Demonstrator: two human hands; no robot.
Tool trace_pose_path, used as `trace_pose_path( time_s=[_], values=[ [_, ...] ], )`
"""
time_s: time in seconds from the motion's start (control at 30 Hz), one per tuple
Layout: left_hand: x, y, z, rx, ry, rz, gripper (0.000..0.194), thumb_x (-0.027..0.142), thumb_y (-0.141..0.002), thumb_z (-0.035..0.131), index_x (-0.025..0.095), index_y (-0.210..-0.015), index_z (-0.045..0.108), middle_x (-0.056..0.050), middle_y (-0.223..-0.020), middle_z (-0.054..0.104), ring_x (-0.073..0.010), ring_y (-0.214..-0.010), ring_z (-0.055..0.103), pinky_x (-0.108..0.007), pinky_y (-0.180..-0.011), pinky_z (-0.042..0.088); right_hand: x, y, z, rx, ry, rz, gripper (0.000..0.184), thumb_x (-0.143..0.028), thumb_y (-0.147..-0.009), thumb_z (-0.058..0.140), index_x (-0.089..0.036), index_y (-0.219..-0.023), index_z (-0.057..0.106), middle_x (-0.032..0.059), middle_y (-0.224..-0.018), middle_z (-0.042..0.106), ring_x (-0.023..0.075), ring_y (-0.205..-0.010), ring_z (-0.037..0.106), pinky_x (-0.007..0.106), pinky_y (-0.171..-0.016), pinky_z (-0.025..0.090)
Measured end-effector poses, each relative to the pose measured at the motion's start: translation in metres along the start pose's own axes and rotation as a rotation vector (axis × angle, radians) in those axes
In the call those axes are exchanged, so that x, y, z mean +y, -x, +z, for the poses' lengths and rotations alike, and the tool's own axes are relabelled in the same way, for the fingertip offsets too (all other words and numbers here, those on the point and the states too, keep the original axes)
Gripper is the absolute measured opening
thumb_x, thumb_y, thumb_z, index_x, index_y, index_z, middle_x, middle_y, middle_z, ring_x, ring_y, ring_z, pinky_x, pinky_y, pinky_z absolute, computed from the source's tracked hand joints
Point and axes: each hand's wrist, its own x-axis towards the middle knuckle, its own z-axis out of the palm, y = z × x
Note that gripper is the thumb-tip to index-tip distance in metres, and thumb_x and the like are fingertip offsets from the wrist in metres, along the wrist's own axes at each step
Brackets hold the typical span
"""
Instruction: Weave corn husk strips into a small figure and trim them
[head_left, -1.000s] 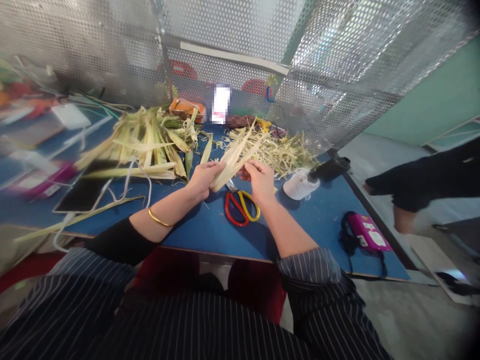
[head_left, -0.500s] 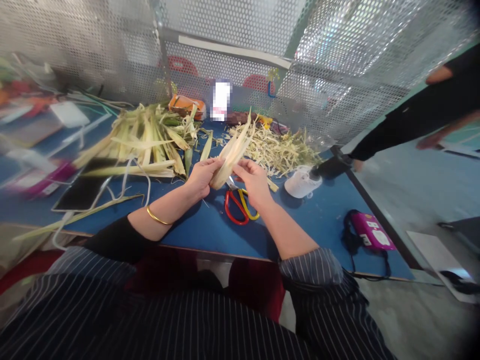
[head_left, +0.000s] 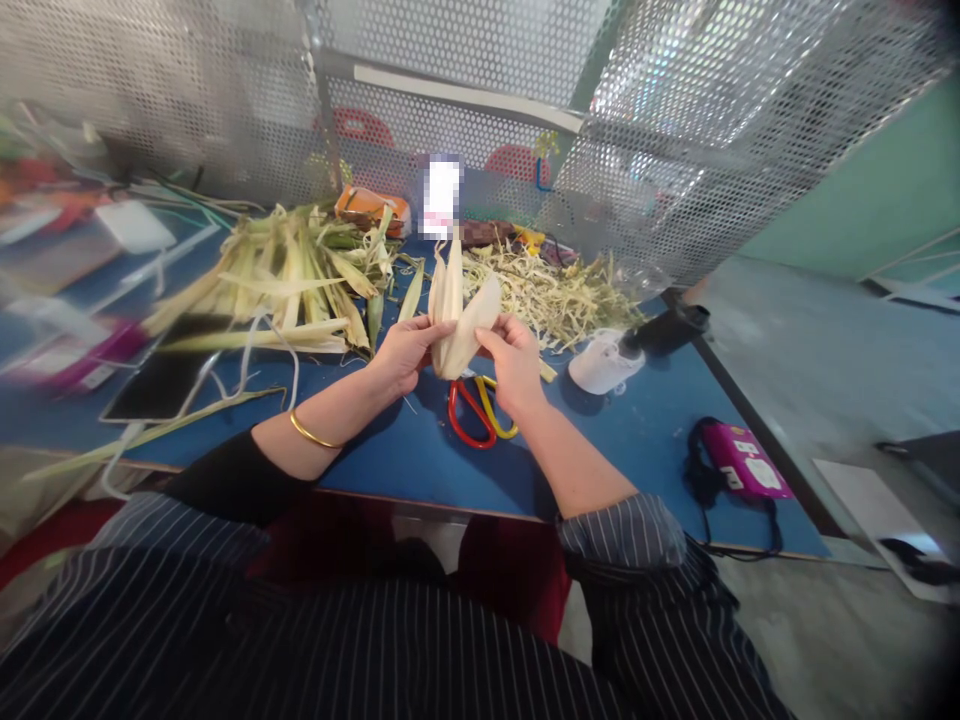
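Note:
Between my two hands, above the blue table, are pale dried corn husks (head_left: 448,345). My left hand (head_left: 406,352) pinches them at the lower left, thumb across the front. With thumb and fingers, my right hand (head_left: 515,362) grips the right-hand husk leaf, which spreads away from the upright ones. Scissors (head_left: 472,420) with one red and one yellow handle lie just below the husks, their blades mostly hidden. To the left is a heap of long husks (head_left: 292,265); behind my right hand spreads a pile of shredded husk strips (head_left: 555,295).
A white thread cone (head_left: 604,362) and a black cylinder (head_left: 667,332) are right of my hands. A purple box with black cord (head_left: 746,460) sits near the table's right edge. At left lie a dark tablet (head_left: 161,375) and white cable. A perforated metal screen (head_left: 465,60) stands behind.
The husks have opened out, with one leaf now spread right in my right hand. The person at the right has moved almost out of view. The scissors have not moved.

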Motion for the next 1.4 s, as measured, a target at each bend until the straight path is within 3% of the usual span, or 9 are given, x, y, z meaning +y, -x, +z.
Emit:
trace_pose_path(
  time_s=[0.23, 0.47, 0.87, 1.0, 1.17, 1.4],
  values=[
    [-0.001, -0.001, -0.002, -0.011, -0.039, 0.024, 0.024, 0.027, -0.060, 0.082, 0.014, -0.078, 0.073, -0.004, -0.074, 0.071, -0.0134, -0.062, 0.061, -0.027, -0.059, 0.050, -0.008, 0.002, 0.001, -0.062, -0.065, 0.053, 0.022, -0.033, -0.067, 0.070, -0.020, -0.082, 0.063, -0.0023, -0.071, 0.060, 0.0123, -0.064, 0.054, 0.028, -0.063, 0.045],
    [-0.003, 0.005, -0.001, -0.131, -0.182, 0.077, 0.027, 0.034, -0.061, 0.082, 0.015, -0.076, 0.073, -0.003, -0.076, 0.070, -0.0123, -0.066, 0.060, -0.024, -0.062, 0.046, -0.009, 0.004, 0.004, 0.060, 0.027, 0.070, 0.023, -0.032, -0.059, 0.076, -0.018, -0.071, 0.062, -0.0037, -0.062, 0.057, 0.0112, -0.060, 0.049, 0.027, -0.060, 0.042],
    [-0.002, 0.000, -0.001, -0.029, -0.015, 0.053, 0.023, 0.034, -0.065, 0.079, 0.014, -0.072, 0.069, -0.004, -0.074, 0.068, -0.0129, -0.066, 0.059, -0.024, -0.061, 0.046, 0.001, -0.001, -0.001, -0.012, -0.009, 0.001, 0.019, -0.032, -0.069, 0.071, -0.020, -0.072, 0.058, -0.0035, -0.066, 0.057, 0.0113, -0.064, 0.051, 0.027, -0.065, 0.043],
    [-0.003, 0.001, -0.001, -0.004, -0.084, 0.146, 0.024, 0.037, -0.066, 0.077, 0.015, -0.067, 0.068, -0.001, -0.064, 0.064, -0.0096, -0.058, 0.053, -0.022, -0.057, 0.041, -0.003, 0.000, -0.001, -0.041, -0.027, 0.035, 0.021, -0.033, -0.067, 0.071, -0.021, -0.076, 0.057, -0.0027, -0.069, 0.060, 0.0128, -0.066, 0.054, 0.028, -0.066, 0.045],
    [-0.001, 0.009, 0.002, -0.056, -0.239, 0.225, 0.025, 0.039, -0.066, 0.077, 0.015, -0.067, 0.068, 0.001, -0.064, 0.063, -0.0086, -0.056, 0.050, -0.021, -0.054, 0.037, -0.009, 0.003, 0.001, -0.144, -0.055, 0.050, 0.023, -0.033, -0.066, 0.073, -0.021, -0.083, 0.062, -0.0022, -0.074, 0.063, 0.0134, -0.068, 0.056, 0.030, -0.070, 0.047],
    [0.000, 0.009, 0.002, 0.001, -0.188, 0.209, 0.026, 0.040, -0.065, 0.077, 0.015, -0.065, 0.068, 0.002, -0.061, 0.060, -0.0092, -0.057, 0.048, -0.021, -0.053, 0.036, -0.002, -0.002, -0.003, -0.065, -0.062, 0.083, 0.022, -0.030, -0.062, 0.076, -0.019, -0.070, 0.059, -0.0036, -0.064, 0.060, 0.0120, -0.062, 0.054, 0.028, -0.064, 0.046]
  ],
)
